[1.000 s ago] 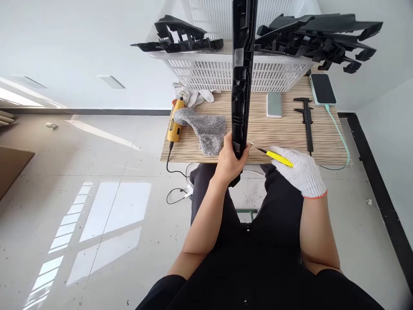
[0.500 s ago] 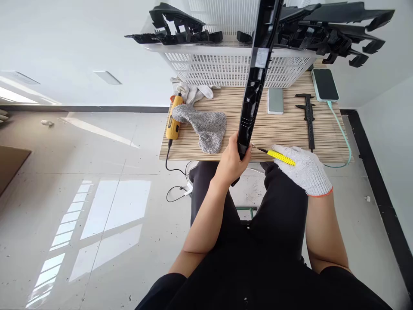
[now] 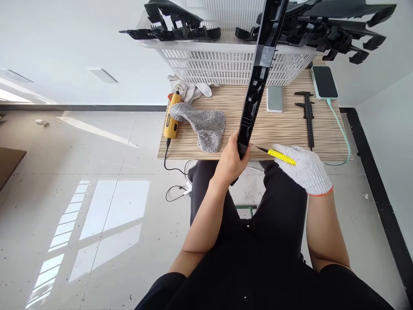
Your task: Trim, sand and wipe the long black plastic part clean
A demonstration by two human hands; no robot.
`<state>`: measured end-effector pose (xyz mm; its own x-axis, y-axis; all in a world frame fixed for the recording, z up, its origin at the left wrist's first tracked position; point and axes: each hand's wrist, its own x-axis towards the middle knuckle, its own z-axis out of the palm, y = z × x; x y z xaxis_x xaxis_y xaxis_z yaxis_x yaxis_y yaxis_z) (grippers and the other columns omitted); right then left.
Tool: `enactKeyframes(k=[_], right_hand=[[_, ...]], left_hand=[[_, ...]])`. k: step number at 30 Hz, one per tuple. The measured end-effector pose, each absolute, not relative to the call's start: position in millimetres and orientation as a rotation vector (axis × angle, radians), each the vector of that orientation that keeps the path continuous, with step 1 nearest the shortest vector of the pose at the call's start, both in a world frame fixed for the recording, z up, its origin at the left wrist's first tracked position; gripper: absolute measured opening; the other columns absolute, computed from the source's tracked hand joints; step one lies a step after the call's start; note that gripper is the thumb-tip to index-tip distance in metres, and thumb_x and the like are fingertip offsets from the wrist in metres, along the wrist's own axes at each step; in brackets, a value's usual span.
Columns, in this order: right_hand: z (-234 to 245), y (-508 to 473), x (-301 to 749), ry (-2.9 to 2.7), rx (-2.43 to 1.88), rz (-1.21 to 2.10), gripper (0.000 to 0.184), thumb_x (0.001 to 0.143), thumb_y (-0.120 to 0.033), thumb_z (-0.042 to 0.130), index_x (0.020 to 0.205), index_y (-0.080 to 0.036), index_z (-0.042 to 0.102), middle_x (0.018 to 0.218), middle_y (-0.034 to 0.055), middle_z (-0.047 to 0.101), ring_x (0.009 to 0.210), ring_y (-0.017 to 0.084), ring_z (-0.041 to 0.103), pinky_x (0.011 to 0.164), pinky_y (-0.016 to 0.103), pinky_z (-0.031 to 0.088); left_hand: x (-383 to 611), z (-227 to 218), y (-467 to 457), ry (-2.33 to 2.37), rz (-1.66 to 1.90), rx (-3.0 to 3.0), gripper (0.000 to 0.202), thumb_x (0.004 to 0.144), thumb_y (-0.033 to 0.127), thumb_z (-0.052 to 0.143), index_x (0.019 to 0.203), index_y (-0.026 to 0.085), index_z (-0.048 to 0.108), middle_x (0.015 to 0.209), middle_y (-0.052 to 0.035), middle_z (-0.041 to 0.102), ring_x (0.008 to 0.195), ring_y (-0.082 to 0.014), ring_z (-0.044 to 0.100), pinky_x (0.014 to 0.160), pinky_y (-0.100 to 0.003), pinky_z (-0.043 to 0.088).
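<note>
My bare left hand [image 3: 230, 160] is wrapped round the lower end of a long black plastic trim strip [image 3: 256, 79]. The strip rises steeply away from me over the table, its upper end leaning right and running out of view. In a white knitted glove, my right hand [image 3: 303, 168] grips a deburring tool [image 3: 281, 156] by its yellow ribbed handle. The tool's thin dark shaft points left, and its tip is close to the strip's edge beside my left fingers. Whether the tip touches the strip I cannot tell.
Behind the strip, a white slotted basket [image 3: 206, 64] holds several black plastic parts [image 3: 335, 32]. On the wood-patterned table [image 3: 274, 133] lie a yellow corded rotary tool [image 3: 172, 116], a grey cloth [image 3: 206, 127], white gloves [image 3: 190, 89], a grey box [image 3: 274, 99], a caliper [image 3: 309, 118] and a cabled phone [image 3: 324, 82].
The upper part of the strip has swung slightly to the right. The view has shifted a little; both hands keep nearly the same place and hold.
</note>
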<state>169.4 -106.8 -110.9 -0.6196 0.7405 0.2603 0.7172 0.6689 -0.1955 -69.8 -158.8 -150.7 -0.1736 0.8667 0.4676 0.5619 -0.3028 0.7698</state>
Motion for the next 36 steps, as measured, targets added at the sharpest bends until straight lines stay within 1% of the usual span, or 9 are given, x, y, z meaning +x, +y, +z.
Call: enactKeyframes(k=[4,8,12,16,21,25,29,33,36], right_hand=[[-109.8,-107.1,168.5,-2.589,-1.186,0.117,0.048,0.104,-0.046,0.046,0.139,-0.026,0.072,0.079,0.0081,0.068,0.061,0.018,0.053,0.052,0.030,0.033],[-109.1,-107.1,168.1,-2.612,-1.213,0.128,0.049,0.104,-0.046,0.045,0.142,-0.027,0.070,0.082,0.0091,0.068,0.063,0.021,0.056,0.052,0.032,0.034],[-107.1,-106.6,166.6,-2.638,-1.239,0.174,0.049,0.103,-0.047,0.048,0.145,-0.030,0.068,0.090,0.0107,0.072,0.066,0.024,0.061,0.054,0.034,0.034],[-105.5,-105.9,165.0,-2.633,-1.254,0.209,0.050,0.103,-0.049,0.048,0.145,-0.030,0.068,0.097,0.0111,0.075,0.068,0.026,0.064,0.053,0.034,0.034],[-107.1,-106.0,164.9,-2.642,-1.238,0.150,0.049,0.103,-0.048,0.049,0.144,-0.031,0.068,0.090,0.0096,0.074,0.065,0.024,0.062,0.052,0.032,0.032],[-108.4,-106.9,164.7,-2.648,-1.230,0.139,0.050,0.104,-0.047,0.044,0.145,-0.030,0.068,0.089,0.0104,0.073,0.062,0.022,0.060,0.050,0.032,0.031],[-108.5,-108.2,164.0,-2.663,-1.244,0.121,0.053,0.106,-0.048,0.039,0.148,-0.029,0.065,0.086,0.0102,0.071,0.057,0.021,0.056,0.050,0.033,0.031],[-108.0,-109.2,163.1,-2.665,-1.252,0.105,0.054,0.106,-0.048,0.038,0.148,-0.029,0.065,0.081,0.0095,0.068,0.055,0.019,0.051,0.050,0.032,0.031],[-107.9,-109.5,162.6,-2.661,-1.258,0.107,0.054,0.106,-0.049,0.038,0.147,-0.029,0.066,0.079,0.0092,0.066,0.053,0.018,0.048,0.048,0.031,0.030]], left_hand=[[-69.6,-151.5,-158.3,1.653,1.474,1.775,0.049,0.104,0.045,0.056,0.144,0.025,0.037,0.122,-0.0117,0.070,0.113,-0.0252,0.073,0.096,-0.039,0.059],[-70.5,-152.3,-158.0,1.647,1.467,1.790,0.050,0.104,0.046,0.055,0.145,0.025,0.036,0.125,-0.0124,0.069,0.113,-0.0255,0.073,0.096,-0.039,0.059],[-71.6,-152.5,-158.7,1.653,1.445,1.795,0.050,0.104,0.043,0.054,0.146,0.025,0.033,0.123,-0.0131,0.069,0.110,-0.0259,0.074,0.094,-0.040,0.059],[-71.8,-151.7,-159.6,1.659,1.423,1.756,0.050,0.103,0.044,0.056,0.144,0.025,0.035,0.120,-0.0123,0.070,0.111,-0.0263,0.073,0.096,-0.041,0.059],[-71.5,-151.7,-159.1,1.657,1.449,1.753,0.051,0.103,0.046,0.056,0.145,0.025,0.035,0.125,-0.0128,0.070,0.115,-0.0260,0.073,0.096,-0.040,0.059],[-72.0,-153.0,-158.6,1.638,1.462,1.771,0.052,0.104,0.044,0.055,0.146,0.025,0.033,0.130,-0.0142,0.069,0.117,-0.0260,0.072,0.098,-0.040,0.059],[-72.4,-153.5,-158.7,1.646,1.446,1.764,0.052,0.104,0.042,0.056,0.147,0.025,0.032,0.130,-0.0144,0.069,0.117,-0.0260,0.072,0.098,-0.040,0.059],[-72.3,-153.0,-158.9,1.658,1.433,1.756,0.053,0.103,0.038,0.057,0.147,0.024,0.032,0.133,-0.0153,0.068,0.120,-0.0264,0.071,0.100,-0.041,0.058],[-72.3,-153.1,-158.7,1.656,1.428,1.741,0.054,0.103,0.039,0.057,0.148,0.024,0.032,0.133,-0.0149,0.068,0.121,-0.0262,0.071,0.101,-0.041,0.058]])
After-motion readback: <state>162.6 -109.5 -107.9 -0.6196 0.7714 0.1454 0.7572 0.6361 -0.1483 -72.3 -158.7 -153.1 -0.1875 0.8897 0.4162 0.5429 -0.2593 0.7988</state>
